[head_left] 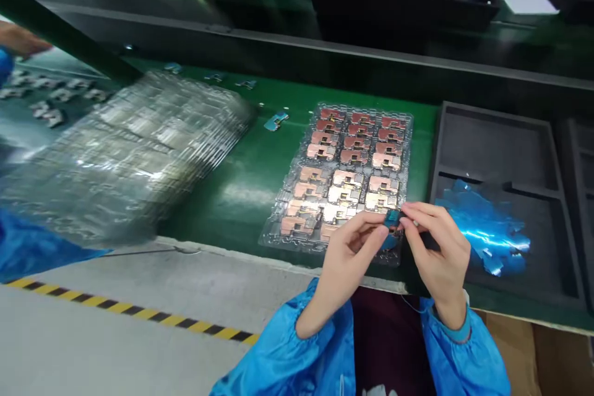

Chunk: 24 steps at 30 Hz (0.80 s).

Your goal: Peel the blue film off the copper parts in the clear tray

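Over the near right corner of a clear plastic blister tray, my two hands meet at a small circuit board with blue film. My left hand is closed, pinching the board's left side between thumb and fingers. From the other side, my right hand is closed in a pinch at the board's right edge; the fingertips partly cover what they grip. Several copper-faced circuit boards lie in rows in the blister tray. To the right, a heap of shiny blue film pieces rests in a black compartmented tray.
On the left stands a blurred stack of clear blister trays. A loose blue-filmed board lies on the green bench. Another person's hand shows at far left, near several small parts. A dark ledge runs behind.
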Motion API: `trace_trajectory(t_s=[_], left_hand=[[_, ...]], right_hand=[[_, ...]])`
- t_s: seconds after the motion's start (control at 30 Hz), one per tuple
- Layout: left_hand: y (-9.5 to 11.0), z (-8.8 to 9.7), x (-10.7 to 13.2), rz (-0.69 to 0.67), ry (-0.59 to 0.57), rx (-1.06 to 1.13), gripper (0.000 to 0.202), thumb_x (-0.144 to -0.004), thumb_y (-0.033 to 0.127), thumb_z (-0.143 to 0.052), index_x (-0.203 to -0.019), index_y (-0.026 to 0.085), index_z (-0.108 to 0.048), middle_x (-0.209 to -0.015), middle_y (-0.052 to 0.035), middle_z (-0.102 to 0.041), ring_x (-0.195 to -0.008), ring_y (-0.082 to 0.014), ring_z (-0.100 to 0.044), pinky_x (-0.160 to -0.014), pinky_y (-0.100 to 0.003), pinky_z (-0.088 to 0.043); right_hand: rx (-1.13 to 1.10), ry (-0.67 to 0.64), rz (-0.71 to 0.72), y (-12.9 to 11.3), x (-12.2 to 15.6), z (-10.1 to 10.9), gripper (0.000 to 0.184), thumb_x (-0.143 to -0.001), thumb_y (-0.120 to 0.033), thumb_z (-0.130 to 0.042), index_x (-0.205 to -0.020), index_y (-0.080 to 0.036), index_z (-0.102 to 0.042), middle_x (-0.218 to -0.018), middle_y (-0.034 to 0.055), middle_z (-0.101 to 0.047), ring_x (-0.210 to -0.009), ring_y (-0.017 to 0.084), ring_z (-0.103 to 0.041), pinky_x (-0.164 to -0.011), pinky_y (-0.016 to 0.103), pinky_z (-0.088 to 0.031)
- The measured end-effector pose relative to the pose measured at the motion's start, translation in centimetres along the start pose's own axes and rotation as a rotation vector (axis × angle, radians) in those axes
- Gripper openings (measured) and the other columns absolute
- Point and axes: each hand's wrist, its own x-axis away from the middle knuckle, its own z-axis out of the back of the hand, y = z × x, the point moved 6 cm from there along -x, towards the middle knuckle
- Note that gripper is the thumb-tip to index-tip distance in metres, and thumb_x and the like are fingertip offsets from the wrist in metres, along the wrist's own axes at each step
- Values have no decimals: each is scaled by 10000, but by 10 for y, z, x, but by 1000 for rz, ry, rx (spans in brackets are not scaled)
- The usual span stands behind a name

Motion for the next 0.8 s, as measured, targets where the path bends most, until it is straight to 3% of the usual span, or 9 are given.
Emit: trace_trajectory(t_s=[0.17,0.3,0.43,0.6,0.8], left_hand=[[-11,4,-2,60,-57,26,247,-880,479,-888,-992,259,-867,-937,-54,-814,-851,-213,-730,-777,-288,-594],[-16,5,-2,117,-78,78,336,-848,536,-907,-1050,269,-882,-958,-72,-824,-880,-237,-739,-785,-311,-605],[-17,10,1,127,-33,62,408,-822,589,-913,-1068,264,-897,-1027,-99,-841,-948,-274,-759,-808,-334,-623],[-22,10,1,190,-88,81,468,-802,630,-912,-1074,248,-905,-1017,-120,-850,-944,-313,-780,-779,-392,-679],[-25,8,-3,245,-146,69,454,-810,615,-913,-1009,207,-911,-1002,-143,-848,-904,-302,-786,-745,-368,-671]], right_hand=[[37,-28,16,-6,-4,4,248,-1018,-111,-701,-1176,-268,-811,-1165,88,-775,-1011,207,-779,-821,349,-695],[-22,-38,13,-10,-5,5,223,-1013,-115,-717,-1167,-251,-806,-1129,78,-771,-995,184,-763,-812,319,-681],[-122,-37,-103,-7,-4,4,173,-1018,-164,-721,-1130,-255,-817,-1087,67,-764,-923,172,-752,-732,290,-672],[-322,-57,-316,3,-2,-2,64,-993,-211,-750,-981,-232,-809,-1010,40,-746,-772,140,-745,-646,246,-650],[-492,-91,-436,14,4,-13,165,-1037,-287,-696,-902,-199,-735,-945,25,-705,-724,128,-725,-641,237,-636]])
